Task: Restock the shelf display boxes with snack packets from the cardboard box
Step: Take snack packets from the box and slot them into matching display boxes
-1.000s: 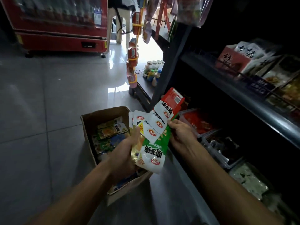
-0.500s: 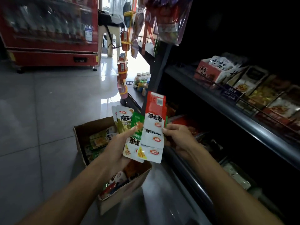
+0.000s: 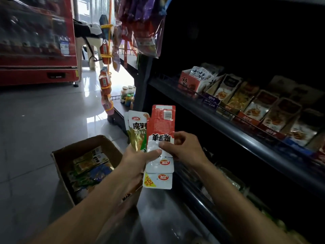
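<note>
Red-topped snack packets (image 3: 161, 138), fanned a second ago, have been squared into a stack, clamped between left hand (image 3: 135, 159) and right hand (image 3: 182, 148) fingers, ready for shelving

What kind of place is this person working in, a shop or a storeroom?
Most likely a small shop. A dark shelf carries display boxes of snacks facing outward, a red drinks cooler stands across the tiled floor, and packets hang in strips by the aisle.

Two hands, left (image 3: 135, 161) and right (image 3: 184, 148), hold a fan of snack packets: one red (image 3: 162, 120), at least two green (image 3: 138, 131), several white-ended (image 3: 158, 180). One cardboard box (image 3: 63, 161) sits on the floor; one red vending machine (image 3: 35, 41) stands behind.
</note>
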`<action>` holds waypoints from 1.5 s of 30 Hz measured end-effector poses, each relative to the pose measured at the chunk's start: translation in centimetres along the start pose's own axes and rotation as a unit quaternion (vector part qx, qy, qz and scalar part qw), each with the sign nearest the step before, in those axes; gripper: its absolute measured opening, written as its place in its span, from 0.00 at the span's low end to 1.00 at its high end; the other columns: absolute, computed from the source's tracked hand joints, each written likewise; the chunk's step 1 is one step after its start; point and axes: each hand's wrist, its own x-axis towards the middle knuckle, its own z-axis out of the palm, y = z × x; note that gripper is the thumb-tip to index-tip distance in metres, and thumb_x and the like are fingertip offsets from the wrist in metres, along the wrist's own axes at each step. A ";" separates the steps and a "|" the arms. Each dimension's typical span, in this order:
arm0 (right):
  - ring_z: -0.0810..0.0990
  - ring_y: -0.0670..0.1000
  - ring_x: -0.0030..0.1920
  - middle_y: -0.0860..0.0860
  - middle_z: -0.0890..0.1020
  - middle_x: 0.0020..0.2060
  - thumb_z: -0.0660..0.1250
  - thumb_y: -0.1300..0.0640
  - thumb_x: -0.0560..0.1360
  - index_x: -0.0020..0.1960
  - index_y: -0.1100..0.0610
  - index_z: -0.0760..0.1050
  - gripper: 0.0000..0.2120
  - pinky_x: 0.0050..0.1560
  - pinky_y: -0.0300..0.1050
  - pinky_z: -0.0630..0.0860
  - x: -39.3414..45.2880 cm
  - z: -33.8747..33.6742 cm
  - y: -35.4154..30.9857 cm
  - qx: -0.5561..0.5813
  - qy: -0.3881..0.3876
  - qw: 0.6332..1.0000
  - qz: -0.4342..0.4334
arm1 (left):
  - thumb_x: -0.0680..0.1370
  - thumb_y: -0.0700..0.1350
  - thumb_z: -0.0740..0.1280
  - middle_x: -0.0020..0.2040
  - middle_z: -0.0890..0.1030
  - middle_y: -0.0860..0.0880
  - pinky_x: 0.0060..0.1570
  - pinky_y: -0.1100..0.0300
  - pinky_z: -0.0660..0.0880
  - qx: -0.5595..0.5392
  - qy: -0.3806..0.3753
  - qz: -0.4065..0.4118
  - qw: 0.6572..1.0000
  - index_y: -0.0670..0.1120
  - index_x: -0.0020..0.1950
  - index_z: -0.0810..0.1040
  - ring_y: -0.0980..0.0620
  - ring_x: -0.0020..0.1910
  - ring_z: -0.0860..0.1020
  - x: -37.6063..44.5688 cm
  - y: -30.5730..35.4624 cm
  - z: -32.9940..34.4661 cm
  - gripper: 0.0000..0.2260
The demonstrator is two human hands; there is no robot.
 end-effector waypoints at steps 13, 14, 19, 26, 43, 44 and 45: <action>0.85 0.56 0.42 0.59 0.85 0.48 0.72 0.66 0.73 0.54 0.62 0.77 0.10 0.32 0.42 0.78 -2.7 -7.5 1.2 0.140 0.040 0.986 0.085 | 0.69 0.29 0.74 0.49 0.86 0.43 0.44 0.49 0.81 0.101 -0.010 0.046 0.994 0.41 0.58 0.79 0.42 0.47 0.85 -0.4 -1.5 5.9 0.19; 0.85 0.55 0.42 0.59 0.85 0.47 0.72 0.66 0.73 0.54 0.62 0.76 0.10 0.32 0.41 0.77 -2.9 -7.9 1.3 0.134 0.040 0.987 0.083 | 0.69 0.29 0.75 0.48 0.86 0.44 0.42 0.51 0.81 0.104 -0.006 0.053 0.993 0.41 0.57 0.79 0.42 0.47 0.85 -0.5 -1.6 6.5 0.19; 0.85 0.54 0.48 0.55 0.86 0.48 0.71 0.65 0.74 0.59 0.60 0.75 0.15 0.48 0.48 0.81 -4.0 -11.0 1.7 0.075 0.053 0.994 0.067 | 0.79 0.35 0.67 0.51 0.85 0.41 0.45 0.44 0.81 0.011 -0.017 0.013 1.000 0.41 0.61 0.78 0.40 0.49 0.84 -0.9 -1.7 9.3 0.12; 0.85 0.50 0.47 0.51 0.86 0.50 0.68 0.65 0.76 0.64 0.49 0.75 0.19 0.42 0.42 0.79 -7.6 -15.7 1.0 -0.023 -0.036 0.997 0.061 | 0.81 0.43 0.65 0.47 0.86 0.43 0.44 0.46 0.82 -0.021 -0.041 -0.032 0.998 0.43 0.61 0.77 0.44 0.43 0.85 -1.9 -1.4 13.5 0.09; 0.74 0.45 0.65 0.47 0.78 0.65 0.63 0.74 0.71 0.67 0.51 0.77 0.29 0.62 0.37 0.72 -16.1 -26.2 1.2 -0.429 0.156 0.870 -0.187 | 0.77 0.40 0.71 0.46 0.83 0.37 0.33 0.48 0.81 0.041 -0.038 -0.127 0.990 0.40 0.63 0.76 0.41 0.34 0.83 -1.5 -5.3 26.2 0.15; 0.78 0.43 0.60 0.45 0.82 0.59 0.64 0.72 0.73 0.62 0.51 0.80 0.24 0.57 0.34 0.73 -16.3 -26.8 1.3 -0.410 0.186 0.872 -0.193 | 0.77 0.44 0.72 0.50 0.83 0.37 0.37 0.46 0.82 0.041 -0.046 -0.129 0.990 0.42 0.63 0.76 0.40 0.37 0.83 -1.5 -5.5 26.4 0.16; 0.80 0.41 0.55 0.42 0.84 0.55 0.66 0.68 0.75 0.59 0.50 0.82 0.19 0.53 0.32 0.74 -16.5 -27.3 1.5 -0.378 0.209 0.884 -0.180 | 0.77 0.46 0.72 0.54 0.82 0.37 0.40 0.45 0.81 0.038 -0.045 -0.129 0.990 0.43 0.64 0.75 0.40 0.40 0.83 -1.7 -5.6 26.6 0.17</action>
